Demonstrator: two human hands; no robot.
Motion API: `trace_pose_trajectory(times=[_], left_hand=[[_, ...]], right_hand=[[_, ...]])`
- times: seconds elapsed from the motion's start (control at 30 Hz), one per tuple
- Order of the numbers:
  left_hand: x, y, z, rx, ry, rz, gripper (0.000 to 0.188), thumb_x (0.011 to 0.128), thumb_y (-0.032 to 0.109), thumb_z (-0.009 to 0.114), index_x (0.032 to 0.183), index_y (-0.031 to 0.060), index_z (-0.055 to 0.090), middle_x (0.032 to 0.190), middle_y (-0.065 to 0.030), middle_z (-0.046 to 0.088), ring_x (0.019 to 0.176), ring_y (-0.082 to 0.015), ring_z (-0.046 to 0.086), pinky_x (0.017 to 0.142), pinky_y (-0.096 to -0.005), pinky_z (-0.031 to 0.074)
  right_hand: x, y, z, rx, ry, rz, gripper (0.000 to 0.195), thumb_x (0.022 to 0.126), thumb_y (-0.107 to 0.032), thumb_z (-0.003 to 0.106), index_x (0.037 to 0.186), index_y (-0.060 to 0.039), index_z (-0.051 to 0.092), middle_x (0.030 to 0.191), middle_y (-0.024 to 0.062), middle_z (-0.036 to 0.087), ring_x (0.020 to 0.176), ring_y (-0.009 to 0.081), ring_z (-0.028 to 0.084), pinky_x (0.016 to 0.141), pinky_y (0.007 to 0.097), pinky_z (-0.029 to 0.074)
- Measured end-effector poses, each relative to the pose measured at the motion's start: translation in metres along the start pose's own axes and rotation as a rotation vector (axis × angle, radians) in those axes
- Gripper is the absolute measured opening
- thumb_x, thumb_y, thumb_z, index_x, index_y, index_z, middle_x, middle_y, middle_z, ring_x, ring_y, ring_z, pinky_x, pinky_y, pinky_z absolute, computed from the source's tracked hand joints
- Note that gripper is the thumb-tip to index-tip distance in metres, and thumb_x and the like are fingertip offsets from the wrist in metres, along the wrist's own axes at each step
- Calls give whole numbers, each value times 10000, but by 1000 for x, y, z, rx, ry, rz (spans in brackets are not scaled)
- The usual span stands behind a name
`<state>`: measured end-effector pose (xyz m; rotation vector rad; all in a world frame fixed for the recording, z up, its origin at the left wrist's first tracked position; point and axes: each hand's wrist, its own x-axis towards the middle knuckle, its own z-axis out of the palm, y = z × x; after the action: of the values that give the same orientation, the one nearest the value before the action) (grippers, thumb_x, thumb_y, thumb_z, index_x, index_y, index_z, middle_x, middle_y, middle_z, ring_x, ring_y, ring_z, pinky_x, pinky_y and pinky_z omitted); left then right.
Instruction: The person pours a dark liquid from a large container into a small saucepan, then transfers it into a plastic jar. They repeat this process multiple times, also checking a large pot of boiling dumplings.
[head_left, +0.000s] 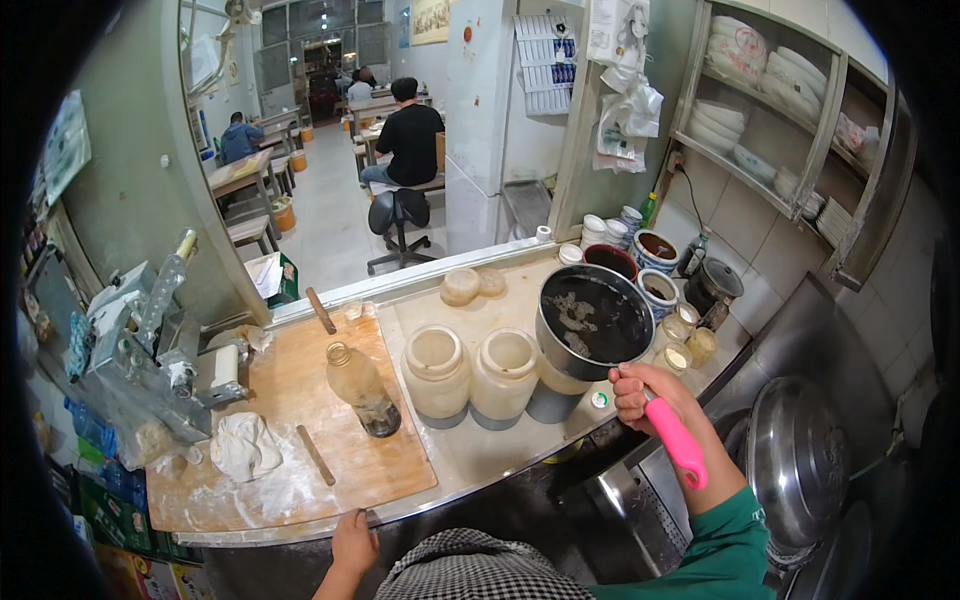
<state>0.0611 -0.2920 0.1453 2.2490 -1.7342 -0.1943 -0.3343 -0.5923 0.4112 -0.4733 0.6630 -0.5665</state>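
Note:
My right hand grips the rim end of a pink-handled utensil, whose shaft runs up to a metal pot of dark liquid with patches of foam. The pot sits over a jar with a grey lower part; whether it rests on it I cannot tell. Two open cloudy jars stand to the left. My left hand is at the counter's front edge, with nothing seen in it. A plastic bottle with dark contents stands on the floured wooden board.
Two rolling pins and a white cloth lie on the board, beside a metal machine. Bowls and condiment jars crowd the right. A large metal lid stands at right. People sit beyond the opening.

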Motion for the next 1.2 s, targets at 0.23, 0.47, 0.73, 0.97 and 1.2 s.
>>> trace_pose_trajectory(times=[0.23,0.47,0.73,0.97,1.2], left_hand=[[14,4,15,121,-152,-45,453,746,223,656,1081,-66,555,1154,-201,539,1105,-340,504,965,-404,406],[19,2,24,117,-203,-28,473,751,244,666,1089,-65,548,1144,-206,535,1106,-346,501,965,-403,406],[24,2,17,73,-281,-18,534,747,242,687,1128,-91,516,1199,-232,503,1143,-361,474,997,-397,394],[24,-7,18,34,-310,-19,621,730,231,710,1199,-101,474,1231,-236,481,1173,-361,452,1017,-385,383],[25,-8,18,24,-337,-35,642,730,236,716,1214,-100,462,1257,-240,467,1189,-362,445,1026,-380,379]], right_hand=[[-9,-21,-12,-52,102,-38,154,943,-167,481,913,-17,499,591,-69,418,475,55,382,439,204,329],[-13,-35,-38,-82,191,-51,155,942,-169,492,906,-21,516,585,-58,440,479,65,423,451,217,348],[-13,-40,-60,-65,238,-72,106,929,-141,489,883,-46,486,588,-40,443,482,70,423,445,213,330],[-11,-42,-63,-64,268,-74,112,930,-147,496,883,-46,485,588,-40,447,477,71,429,443,214,334],[-9,-45,-61,-81,301,-68,114,928,-151,497,882,-48,488,591,-42,453,478,69,436,436,208,331]])
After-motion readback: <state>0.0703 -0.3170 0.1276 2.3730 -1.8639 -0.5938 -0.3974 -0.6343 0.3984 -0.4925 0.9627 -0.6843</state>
